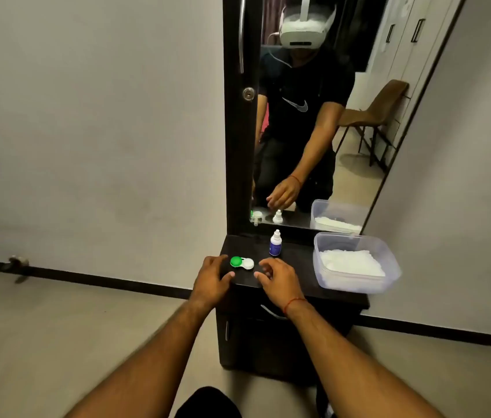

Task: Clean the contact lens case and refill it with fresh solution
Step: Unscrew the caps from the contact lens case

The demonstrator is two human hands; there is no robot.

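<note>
A contact lens case (242,263) with one green cap and one white cap lies on the dark cabinet top (295,282). Both caps look screwed on. Behind it stands a small white solution bottle (275,243) with a blue label, its cap on. My left hand (211,280) hovers just left of and below the case, fingers apart, holding nothing. My right hand (275,279) hovers just right of the case, fingers curled and apart, also holding nothing. Neither hand touches the case.
A clear plastic tub (355,260) with white tissue inside sits at the right of the cabinet top. A tall mirror (313,116) stands behind, reflecting a person and a brown chair. Grey walls flank the narrow cabinet, and bare floor lies below.
</note>
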